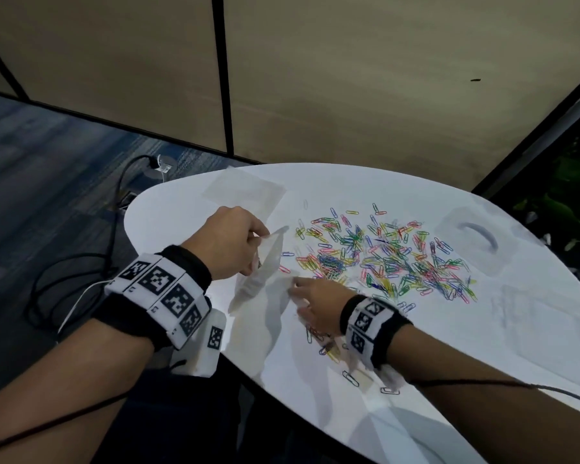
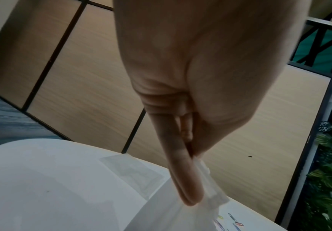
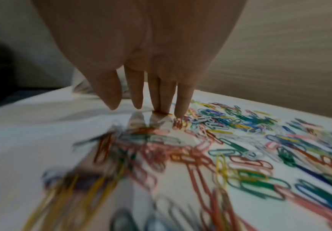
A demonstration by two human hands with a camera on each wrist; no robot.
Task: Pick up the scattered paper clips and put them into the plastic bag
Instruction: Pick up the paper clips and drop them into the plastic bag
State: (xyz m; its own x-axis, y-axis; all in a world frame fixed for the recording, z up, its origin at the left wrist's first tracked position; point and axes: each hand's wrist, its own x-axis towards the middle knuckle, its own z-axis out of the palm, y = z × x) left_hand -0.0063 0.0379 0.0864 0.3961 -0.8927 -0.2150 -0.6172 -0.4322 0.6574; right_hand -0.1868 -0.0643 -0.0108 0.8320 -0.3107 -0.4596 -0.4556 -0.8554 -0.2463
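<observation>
Tan wall panels with dark frames behind, blue-grey carpet on the left, green leaves far right. White round table in the middle, black cables on the floor by its left edge.

Colourful paper clips spread in a big heap across the table's middle, a few more near the front edge by the right wrist. Clear plastic bag lifted off the table at the left of the heap, hanging down and tilted, its low end touching the table. Left hand pinching the bag's top edge between thumb and fingers. Right hand low over the table just right of the bag, fingers straight and a little spread, tips pointing down onto the near-left edge of the heap; nothing clearly held, picture blurry there.

Second flat clear bag lying at the far left of the table. Clear lid with a pale handle lying at the right, past the heap.
</observation>
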